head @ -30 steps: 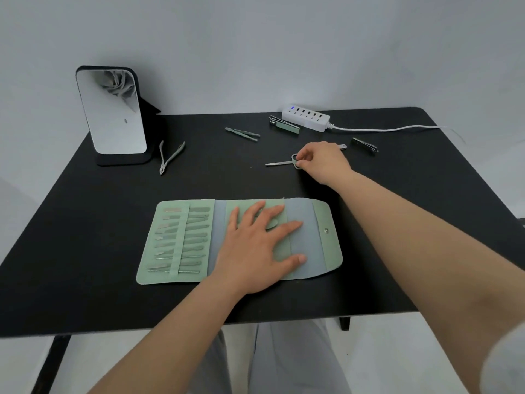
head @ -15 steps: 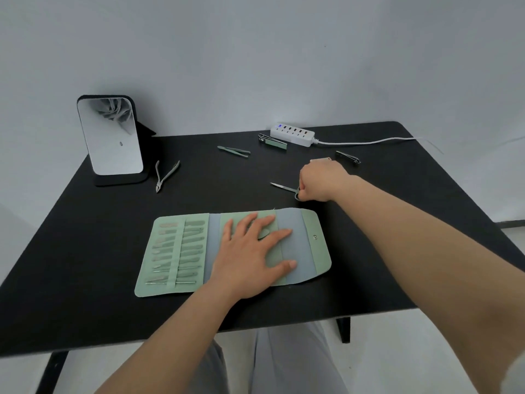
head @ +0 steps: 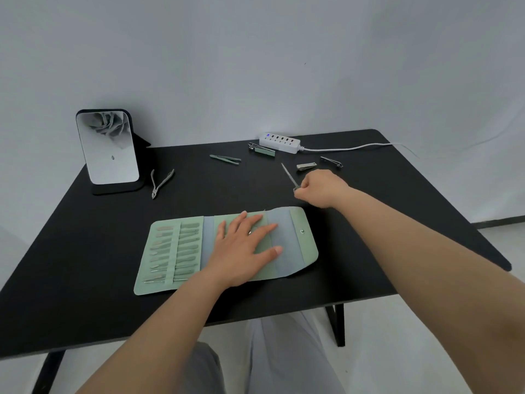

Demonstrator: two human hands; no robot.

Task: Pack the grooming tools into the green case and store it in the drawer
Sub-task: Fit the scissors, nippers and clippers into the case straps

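Item: green case [head: 295, 243], centre of the frame, laid open flat on the black bench [head: 85, 251]. We judge it soft and limp, likely to flop or fold if lifted by one edge; best carried from beneath or folded first and snapped shut by the flap at its right end. Its left panel already carries a row of slim tools under a strap.

Item: left hand [head: 241, 248], fingers spread and straight, pressing flat on the case's middle panel. It holds nothing; we read it as steadying the case.

Item: right hand [head: 321, 189], just above and right of the case, fingers curled, pinching the butt end of a thin metal tool [head: 288, 176] whose point angles up and away towards the upper left. We judge this piece light, stiff, smooth and sharp-tipped; the handle end is the right place to take it, and it should slide into a slot point first.

Items loose, upper middle of the frame: green tweezers [head: 225, 159], a clipper with green backing [head: 262, 149], a steel clipper [head: 306, 166], a second small clipper [head: 331, 162]. Left of centre: nippers [head: 161, 183]. All look small, hard and slick; we would pinch each across its narrow sides.

Also present: standing mirror [head: 108, 149], upper left; white power strip [head: 279, 143] with cable.

No drawer is in view.
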